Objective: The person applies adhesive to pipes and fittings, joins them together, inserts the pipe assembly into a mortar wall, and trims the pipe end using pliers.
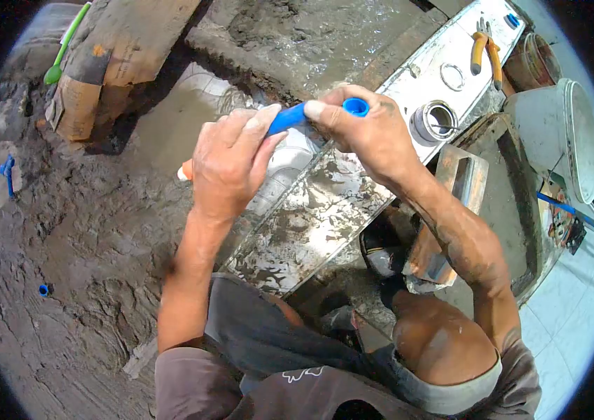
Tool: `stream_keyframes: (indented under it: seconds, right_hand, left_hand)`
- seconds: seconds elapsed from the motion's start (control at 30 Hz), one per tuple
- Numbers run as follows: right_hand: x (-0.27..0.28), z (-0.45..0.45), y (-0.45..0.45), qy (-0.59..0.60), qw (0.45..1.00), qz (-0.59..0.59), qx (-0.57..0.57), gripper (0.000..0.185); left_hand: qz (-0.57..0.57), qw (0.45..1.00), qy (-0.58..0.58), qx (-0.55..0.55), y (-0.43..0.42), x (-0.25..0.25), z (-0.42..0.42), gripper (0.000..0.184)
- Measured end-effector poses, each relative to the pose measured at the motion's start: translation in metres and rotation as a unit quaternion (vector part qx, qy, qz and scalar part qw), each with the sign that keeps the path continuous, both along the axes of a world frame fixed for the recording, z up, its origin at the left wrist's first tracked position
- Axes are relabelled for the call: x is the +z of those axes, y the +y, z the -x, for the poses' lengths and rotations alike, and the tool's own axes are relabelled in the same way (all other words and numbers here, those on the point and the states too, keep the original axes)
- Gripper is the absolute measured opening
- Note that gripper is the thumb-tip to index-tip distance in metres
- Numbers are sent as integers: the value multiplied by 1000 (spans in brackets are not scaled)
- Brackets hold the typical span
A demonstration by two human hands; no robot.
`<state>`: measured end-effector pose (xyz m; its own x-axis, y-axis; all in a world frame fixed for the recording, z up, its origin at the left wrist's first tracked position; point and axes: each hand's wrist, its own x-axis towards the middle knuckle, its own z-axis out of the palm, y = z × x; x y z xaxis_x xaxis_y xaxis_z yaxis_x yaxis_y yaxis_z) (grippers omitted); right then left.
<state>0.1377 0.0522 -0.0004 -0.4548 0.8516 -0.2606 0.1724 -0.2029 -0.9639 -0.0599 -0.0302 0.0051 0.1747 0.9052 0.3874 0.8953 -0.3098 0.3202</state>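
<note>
The left hand (225, 161) curls around a blue pipe (288, 120); the right hand (370, 133) clasps a blue elbow fitting (356, 106) at its end, near the plank's (342, 189) left edge. They look joined, full seating unclear; the elbow's other mouth is unfilled.

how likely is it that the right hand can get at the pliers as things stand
Probably yes, once the right hand lets go of the blue pipe: the pliers lie uncovered on the white board. The open can stands nearer, but seems easy to pass over.
</note>
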Motion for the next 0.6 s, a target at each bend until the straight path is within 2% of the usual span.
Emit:
stream_keyframes:
  seconds: [0.03,0.13,0.17,0.23,0.33,0.47,0.5,0.6]
  right_hand:
    - [-11,1,4,107,984,141,-19,26]
    - [-20,6,7,56,997,47,-35,19]
    - [-21,8,4,22,996,-61,-55,19]
    - [-24,14,-4,-50,956,-272,-95,19]
    - [-38,16,-3,47,861,-495,-110,10]
    - [-51,-8,-13,52,895,-444,7,12]
    - [-46,-11,-13,38,923,-382,-4,14]
    - [-22,-22,0,-86,976,-202,9,21]
  left_hand:
    - [-49,997,58,12,2,0,-3,33]
    - [-40,995,75,41,2,0,-8,37]
    - [-29,996,67,47,3,0,-9,36]
    - [-6,997,47,58,5,0,-14,34]
    - [98,967,-223,75,2,-10,-24,30]
    - [234,881,-390,129,-1,-12,-5,26]
    - [217,903,-356,105,0,-15,0,26]
    - [235,898,-368,51,-5,-23,4,27]
